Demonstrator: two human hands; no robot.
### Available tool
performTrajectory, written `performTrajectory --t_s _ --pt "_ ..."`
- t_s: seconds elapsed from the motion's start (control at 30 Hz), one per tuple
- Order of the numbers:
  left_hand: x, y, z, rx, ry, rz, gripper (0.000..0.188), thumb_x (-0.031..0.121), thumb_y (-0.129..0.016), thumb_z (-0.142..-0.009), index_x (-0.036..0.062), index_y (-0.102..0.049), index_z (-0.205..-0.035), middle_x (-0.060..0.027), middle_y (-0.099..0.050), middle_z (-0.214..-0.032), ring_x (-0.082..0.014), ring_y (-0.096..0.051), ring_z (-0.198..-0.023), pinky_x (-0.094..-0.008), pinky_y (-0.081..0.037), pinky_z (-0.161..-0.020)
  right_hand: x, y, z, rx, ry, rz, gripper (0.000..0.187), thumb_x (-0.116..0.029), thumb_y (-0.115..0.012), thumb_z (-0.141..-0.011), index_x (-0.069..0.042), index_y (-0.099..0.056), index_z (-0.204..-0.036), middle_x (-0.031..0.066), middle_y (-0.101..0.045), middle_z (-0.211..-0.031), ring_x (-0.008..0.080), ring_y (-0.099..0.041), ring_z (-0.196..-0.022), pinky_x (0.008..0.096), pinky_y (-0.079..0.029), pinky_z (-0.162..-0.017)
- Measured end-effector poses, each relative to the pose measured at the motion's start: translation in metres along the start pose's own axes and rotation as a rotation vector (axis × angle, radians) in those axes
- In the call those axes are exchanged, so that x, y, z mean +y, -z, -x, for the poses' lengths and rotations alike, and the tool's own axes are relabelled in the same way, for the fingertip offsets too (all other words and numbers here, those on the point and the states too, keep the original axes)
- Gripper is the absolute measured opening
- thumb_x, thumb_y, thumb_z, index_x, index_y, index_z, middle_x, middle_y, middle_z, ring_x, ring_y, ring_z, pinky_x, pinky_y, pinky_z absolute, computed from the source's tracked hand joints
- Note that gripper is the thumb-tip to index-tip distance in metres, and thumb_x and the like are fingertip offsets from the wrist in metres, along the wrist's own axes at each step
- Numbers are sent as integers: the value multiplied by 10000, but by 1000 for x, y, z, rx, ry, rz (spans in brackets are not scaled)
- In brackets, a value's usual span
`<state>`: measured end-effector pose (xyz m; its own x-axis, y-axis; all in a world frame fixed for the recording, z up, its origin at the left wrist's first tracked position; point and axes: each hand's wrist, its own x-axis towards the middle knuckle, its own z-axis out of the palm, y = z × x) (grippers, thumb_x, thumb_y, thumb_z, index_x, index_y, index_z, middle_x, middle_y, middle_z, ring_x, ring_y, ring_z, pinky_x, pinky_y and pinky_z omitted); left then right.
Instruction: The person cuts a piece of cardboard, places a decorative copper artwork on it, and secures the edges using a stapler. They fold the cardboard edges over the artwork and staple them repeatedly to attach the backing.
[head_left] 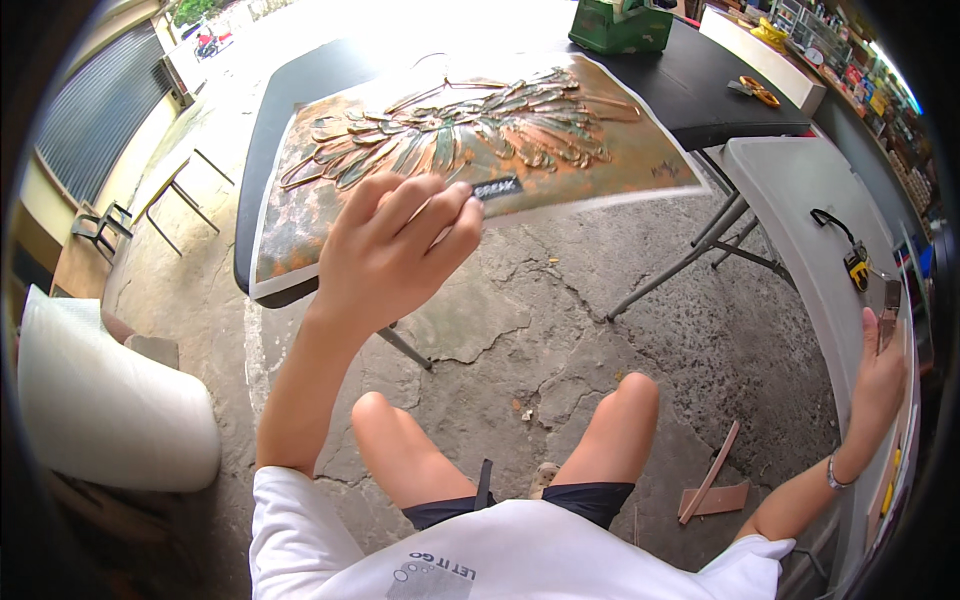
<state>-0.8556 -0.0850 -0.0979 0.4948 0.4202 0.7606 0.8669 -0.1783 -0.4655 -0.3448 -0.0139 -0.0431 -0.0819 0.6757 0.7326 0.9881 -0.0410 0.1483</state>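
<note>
I see my left hand pinching a small black label, thin and light, at the near edge of the relief panel. My right hand, well right of the panel, grips a brown strip. The panel looks stiff, brittle; I'd lift it by its edges.

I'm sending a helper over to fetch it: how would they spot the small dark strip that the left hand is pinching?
Start at the black folding table with the large copper-and-green feather artwork on it. At the artwork's near edge, the left hand pinches a small black label strip between its fingertips. It is the only flat black rectangle there, with pale lettering, unlike the rusty orange relief around it.
</note>
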Motion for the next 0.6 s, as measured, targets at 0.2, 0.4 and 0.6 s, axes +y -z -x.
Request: performTrajectory --t_s 0.2,0.4,0.6 --pt "-29 43 37 7 -76 -18 186 152 -752 -819 185 -669 -981 61 -728 -1059 -106 -654 -986 -296 -492 -863 41 -38 -30 -267 -58 368 570 -564 -445 -1002 -4 -534 -1053 229 -650 -1024 437 -627 -968 524 -486 -788" --pt "8 65 79 70 341 8 260 272 -734 -886 128 -649 -1085 -69 -699 -1150 -241 -644 -1083 -402 -494 -899 59 -74 -23 -328 -30 261 698 -658 -361 -986 15 -531 -1051 261 -625 -1028 470 -607 -987 555 -473 -838" --pt "111 48 71 368 1295 1368 515 462 -461 -1048 6 -503 -1282 -203 -643 -1166 -313 -651 -1120 -442 -559 -878 50 -75 -28 -347 -77 349 693 -653 -352 -998 13 -539 -1034 230 -624 -1081 439 -606 -1019 545 -475 -842"
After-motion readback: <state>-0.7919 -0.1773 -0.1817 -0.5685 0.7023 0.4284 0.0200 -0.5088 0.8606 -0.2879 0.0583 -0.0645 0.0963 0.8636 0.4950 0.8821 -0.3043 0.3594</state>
